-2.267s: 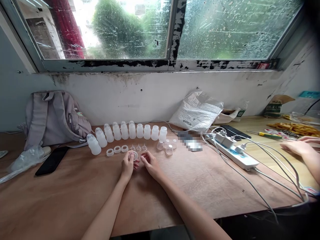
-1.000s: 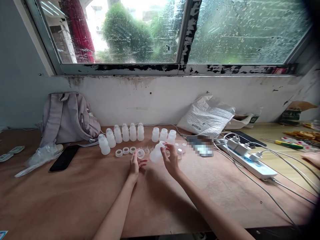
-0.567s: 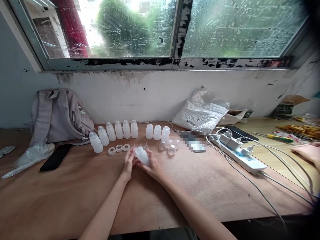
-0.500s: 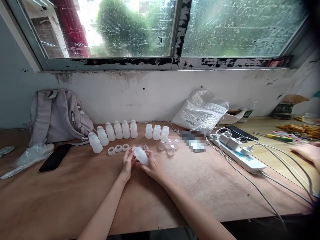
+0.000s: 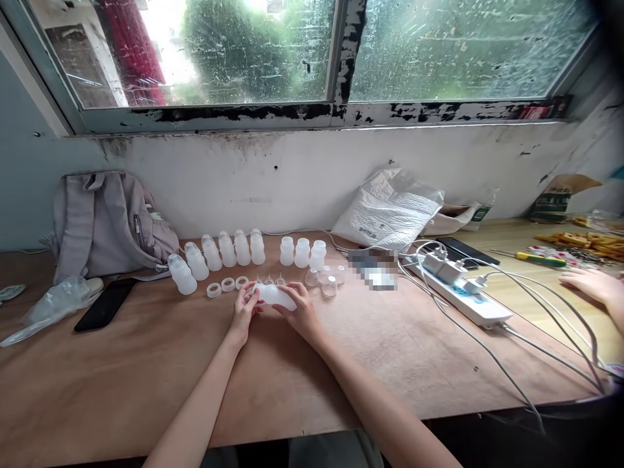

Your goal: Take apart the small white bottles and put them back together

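Note:
A frosted white baby bottle (image 5: 275, 296) lies nearly level between my two hands, just above the table. My left hand (image 5: 244, 311) has its fingers closed round the bottle's left end, which they partly cover. Wrapped over the other end is my right hand (image 5: 298, 309). Right behind the bottle stand several clear nipples (image 5: 269, 279). White collar rings (image 5: 228, 284) lie to the left of them, and clear caps (image 5: 329, 286) sit to the right. Farther back, capped bottles (image 5: 227, 249) form a row on the left, with uncapped bottles (image 5: 302, 252) right of them.
A grey backpack (image 5: 110, 224), a black phone (image 5: 106, 304) and a plastic bag (image 5: 58, 302) occupy the left. On the right are a silver padded bag (image 5: 390, 211) and a power strip (image 5: 463, 292) with trailing cables. Another person's hand (image 5: 589, 283) rests at the far right.
The bottle in my hands has turned from tilted to nearly level. My right hand now lies more over its top. The whole view has shifted slightly.

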`<state>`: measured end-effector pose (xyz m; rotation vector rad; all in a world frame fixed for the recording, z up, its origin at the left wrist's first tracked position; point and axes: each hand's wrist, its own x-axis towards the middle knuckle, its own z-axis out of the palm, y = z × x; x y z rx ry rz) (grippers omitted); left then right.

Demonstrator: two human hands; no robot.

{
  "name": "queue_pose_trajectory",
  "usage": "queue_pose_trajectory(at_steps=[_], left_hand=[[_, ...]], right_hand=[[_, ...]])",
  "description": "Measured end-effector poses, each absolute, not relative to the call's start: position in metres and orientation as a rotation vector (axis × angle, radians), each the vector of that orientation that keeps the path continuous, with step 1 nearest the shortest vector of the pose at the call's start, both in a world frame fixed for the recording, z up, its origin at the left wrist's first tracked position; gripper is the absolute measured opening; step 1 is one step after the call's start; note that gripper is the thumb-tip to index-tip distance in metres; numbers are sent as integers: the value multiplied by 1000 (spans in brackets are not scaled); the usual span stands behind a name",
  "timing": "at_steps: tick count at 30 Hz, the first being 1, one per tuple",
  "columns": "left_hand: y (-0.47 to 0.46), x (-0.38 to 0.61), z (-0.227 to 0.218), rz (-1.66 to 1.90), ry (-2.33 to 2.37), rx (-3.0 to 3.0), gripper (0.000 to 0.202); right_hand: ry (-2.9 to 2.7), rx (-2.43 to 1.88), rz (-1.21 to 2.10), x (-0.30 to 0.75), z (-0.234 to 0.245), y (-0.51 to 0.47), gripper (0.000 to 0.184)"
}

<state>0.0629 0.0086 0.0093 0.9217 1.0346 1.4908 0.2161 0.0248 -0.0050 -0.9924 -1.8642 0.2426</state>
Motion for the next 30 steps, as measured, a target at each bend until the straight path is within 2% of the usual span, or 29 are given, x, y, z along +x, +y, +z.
queue_pose_trajectory(at_steps=[8, 18, 25, 27, 30], left_hand=[[8, 63, 6, 1472, 1159, 1002, 40], [5, 63, 13, 1493, 918, 1073, 28], [12, 57, 7, 1537, 1095, 1076, 17], [12, 56, 7, 1529, 1070, 1069, 19], [11, 58, 9, 1568, 974, 989, 37]], right_hand=[[-1948, -988, 108, 219, -3, 22, 35], [-1771, -1118, 696, 219, 11, 16, 31], [-1794, -1135, 611, 218, 7, 18, 31], [-1797, -1145, 564, 219, 7, 19, 30], [-1786, -1146, 548, 219, 7, 20, 29]])
